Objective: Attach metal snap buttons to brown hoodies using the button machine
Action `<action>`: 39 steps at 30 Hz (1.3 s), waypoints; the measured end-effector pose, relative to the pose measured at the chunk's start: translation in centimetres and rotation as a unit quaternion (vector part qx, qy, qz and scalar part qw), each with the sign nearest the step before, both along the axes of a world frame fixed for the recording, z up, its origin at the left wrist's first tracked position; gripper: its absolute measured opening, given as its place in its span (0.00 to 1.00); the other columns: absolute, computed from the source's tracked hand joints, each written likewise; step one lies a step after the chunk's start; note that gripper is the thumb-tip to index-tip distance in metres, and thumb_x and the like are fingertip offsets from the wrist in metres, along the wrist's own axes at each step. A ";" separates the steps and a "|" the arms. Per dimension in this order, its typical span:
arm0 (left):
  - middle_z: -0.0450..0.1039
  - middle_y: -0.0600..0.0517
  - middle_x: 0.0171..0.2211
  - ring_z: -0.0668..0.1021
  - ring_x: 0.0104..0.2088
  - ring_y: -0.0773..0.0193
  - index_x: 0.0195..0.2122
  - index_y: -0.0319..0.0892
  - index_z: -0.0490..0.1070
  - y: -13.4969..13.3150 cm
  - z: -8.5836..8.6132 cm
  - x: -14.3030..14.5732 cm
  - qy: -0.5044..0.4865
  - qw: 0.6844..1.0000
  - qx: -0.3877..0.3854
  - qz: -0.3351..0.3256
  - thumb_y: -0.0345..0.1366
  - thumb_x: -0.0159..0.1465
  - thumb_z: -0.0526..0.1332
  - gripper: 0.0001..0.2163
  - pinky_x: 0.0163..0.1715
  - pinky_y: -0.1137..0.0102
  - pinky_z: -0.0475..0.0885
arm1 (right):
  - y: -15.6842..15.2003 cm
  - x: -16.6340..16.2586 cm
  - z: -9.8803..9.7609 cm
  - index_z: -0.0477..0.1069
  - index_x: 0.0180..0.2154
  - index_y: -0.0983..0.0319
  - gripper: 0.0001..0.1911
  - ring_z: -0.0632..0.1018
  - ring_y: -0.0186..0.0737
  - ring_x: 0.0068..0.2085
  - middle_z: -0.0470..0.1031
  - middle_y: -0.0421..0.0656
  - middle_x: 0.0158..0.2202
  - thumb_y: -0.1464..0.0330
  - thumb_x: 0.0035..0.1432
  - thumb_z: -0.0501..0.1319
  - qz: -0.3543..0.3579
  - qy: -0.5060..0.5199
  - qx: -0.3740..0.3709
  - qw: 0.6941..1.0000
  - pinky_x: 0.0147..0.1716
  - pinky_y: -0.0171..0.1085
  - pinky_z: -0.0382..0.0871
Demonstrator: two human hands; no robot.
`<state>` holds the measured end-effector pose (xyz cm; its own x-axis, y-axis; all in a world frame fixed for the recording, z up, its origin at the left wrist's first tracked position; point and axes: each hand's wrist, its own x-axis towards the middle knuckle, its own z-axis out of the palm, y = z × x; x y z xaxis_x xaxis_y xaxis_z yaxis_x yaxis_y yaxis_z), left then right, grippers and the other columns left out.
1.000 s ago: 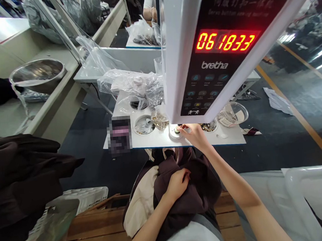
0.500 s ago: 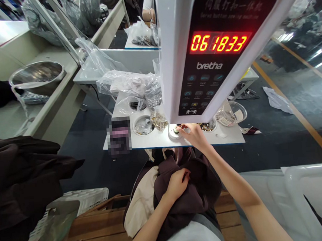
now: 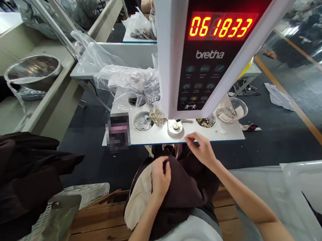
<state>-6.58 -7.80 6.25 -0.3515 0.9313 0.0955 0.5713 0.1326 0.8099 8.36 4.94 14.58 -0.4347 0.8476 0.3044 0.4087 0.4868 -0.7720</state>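
Directly beneath a white button-attaching machine head (image 3: 178, 59), whose red counter (image 3: 220, 25) is showing 061833 above the name "bretha", a person is handling a dark brown garment (image 3: 183, 193) that is lying bunched in the lap, just short of the white bench (image 3: 154, 139). The left hand (image 3: 160, 178) is gripping a fold of the garment with its fingers curled tight, beside the cream lining (image 3: 140, 205) that is spilling out on that side. The right hand (image 3: 204, 150) is hovering over the garment's upper edge at the bench's near rim, fingers bent and thumb and forefinger drawn close together; whether anything small is sitting between them cannot be told. Just beyond that hand, a lit round die (image 3: 175, 127) is glowing on the bench, carrying a brass-coloured fastener. A left well (image 3: 142, 121) and a right well (image 3: 206, 121) are flanking it, both holding loose metal parts, and a clear plastic dish (image 3: 234, 111) is sitting towards the bench's right end. Crumpled plastic bags (image 3: 130, 78) are crowding the back of the bench. Off to the left, a steel bowl (image 3: 33, 69) is resting on a neighbouring grey surface, and more dark garments (image 3: 22, 168) are lying heaped near a white crate (image 3: 84, 191).
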 end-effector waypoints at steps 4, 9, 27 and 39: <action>0.67 0.41 0.50 0.66 0.54 0.51 0.49 0.39 0.64 0.2 -1.2 -3.8 -0.062 0.987 -0.144 0.036 0.42 0.60 0.56 0.18 0.55 0.54 0.58 | -1.7 0.1 -4.3 0.70 0.41 0.60 0.12 0.74 0.39 0.42 0.74 0.45 0.40 0.68 0.62 0.49 0.114 -0.045 -0.116 0.986 0.44 0.38 0.68; 0.71 0.51 0.34 0.74 0.37 0.62 0.38 0.42 0.65 0.1 -0.7 -5.2 -0.197 0.960 -0.192 -0.047 0.49 0.62 0.51 0.16 0.41 0.67 0.69 | -0.8 -1.5 -9.0 0.65 0.51 0.60 0.21 0.64 0.39 0.58 0.66 0.45 0.55 0.74 0.56 0.49 0.195 -0.006 -0.265 0.944 0.60 0.45 0.53; 0.65 0.53 0.27 0.67 0.26 0.71 0.33 0.40 0.67 -2.7 11.1 -3.7 -0.408 0.896 -0.022 -0.176 0.45 0.59 0.58 0.12 0.26 0.77 0.64 | -2.6 0.2 -0.8 0.66 0.44 0.63 0.17 0.71 0.36 0.44 0.70 0.42 0.41 0.62 0.53 0.61 0.395 0.161 -0.466 0.775 0.47 0.36 0.63; 0.63 0.57 0.25 0.65 0.24 0.72 0.37 0.43 0.64 -1.8 12.6 -4.3 -0.229 0.973 0.007 0.006 0.45 0.61 0.56 0.12 0.23 0.79 0.59 | -8.4 3.1 6.4 0.61 0.36 0.57 0.12 0.68 0.34 0.30 0.65 0.39 0.30 0.56 0.57 0.56 0.042 0.237 -0.393 0.888 0.27 0.30 0.65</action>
